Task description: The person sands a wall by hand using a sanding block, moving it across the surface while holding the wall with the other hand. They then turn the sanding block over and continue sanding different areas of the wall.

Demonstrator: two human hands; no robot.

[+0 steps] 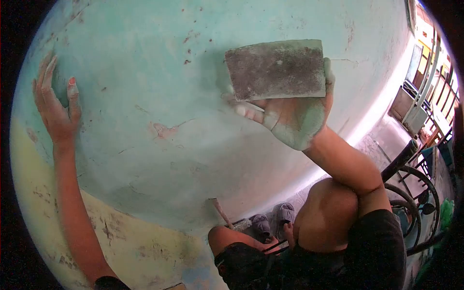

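Dust-coated, my right hand [299,113] grips a rectangular, grey-brown block or pad [276,71], its worn dark face turned toward me. The palm is under its lower edge, with the thumb at the lower left and a finger at the right edge. Behind the block is a pale green wall [159,92] with chips, cracks and reddish spots. At the far left my left hand [57,104] rests against the wall, fingers pointing up, thumb apart, holding nothing.
Yellowish patchy wall [111,227] lies lower left. A wooden-handled tool [221,212] leans low down near grey slippers [285,212]. Black curved metal bars [415,193] stand at the right, beside my right arm. Railings are at the upper right.
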